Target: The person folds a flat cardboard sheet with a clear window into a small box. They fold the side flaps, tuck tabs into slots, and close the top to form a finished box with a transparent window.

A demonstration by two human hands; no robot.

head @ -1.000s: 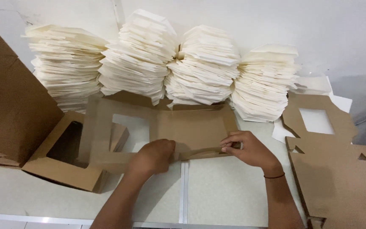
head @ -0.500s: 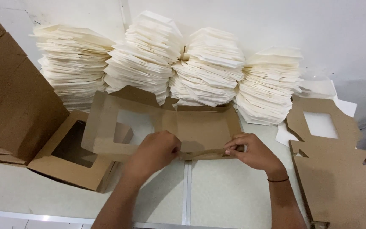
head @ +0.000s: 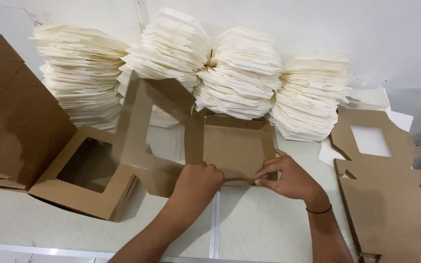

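At far left sits a finished brown cardboard window box (head: 86, 180). The left hand (head: 198, 182) and right hand (head: 288, 178) both pinch, grip closed, the near wall of a half-folded brown cardboard box (head: 235, 146) on the pale surface (head: 264, 229).

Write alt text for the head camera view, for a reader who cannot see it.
Two bare hands, left hand and right hand, fold a brown cardboard box with a windowed lid flap on a pale table. Four stacks of cream paper line the wall behind; a finished windowed box sits left, flat cardboard blanks right.
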